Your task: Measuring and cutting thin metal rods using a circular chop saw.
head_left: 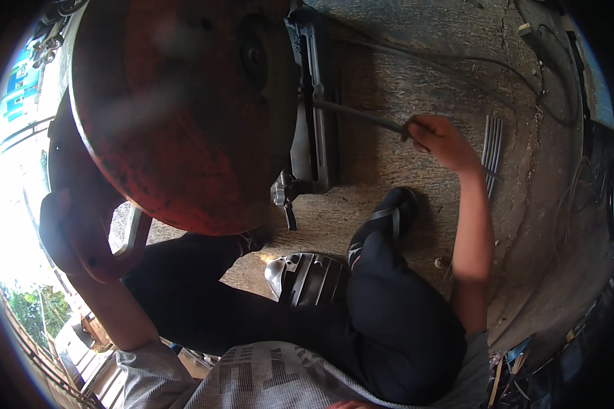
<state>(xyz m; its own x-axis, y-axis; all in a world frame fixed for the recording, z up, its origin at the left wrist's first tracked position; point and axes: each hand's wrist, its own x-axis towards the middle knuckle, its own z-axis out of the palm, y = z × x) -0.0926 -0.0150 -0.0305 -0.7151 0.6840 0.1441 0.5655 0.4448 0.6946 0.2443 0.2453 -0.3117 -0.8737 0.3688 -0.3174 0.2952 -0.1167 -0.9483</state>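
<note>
A large cut-off saw with a worn red blade guard (177, 123) fills the upper left. My left hand (82, 238) is closed round the saw's D-shaped handle (138, 232), beside the guard's lower left. To the right, my right hand (438, 140) grips the end of a thin metal rod (368, 117). That rod runs left into the saw's clamp (317, 102), and its far end is hidden behind the guard. Several similar light rods (492, 146) lie side by side on the floor just beyond my right wrist.
A ribbed metal motor housing (314, 279) sits between my legs. My shoe (396, 208) rests on the worn brown floor (416, 75), near the saw base. A dark cable (484, 61) curves across the upper right. Bright daylight and slats show at the left edge.
</note>
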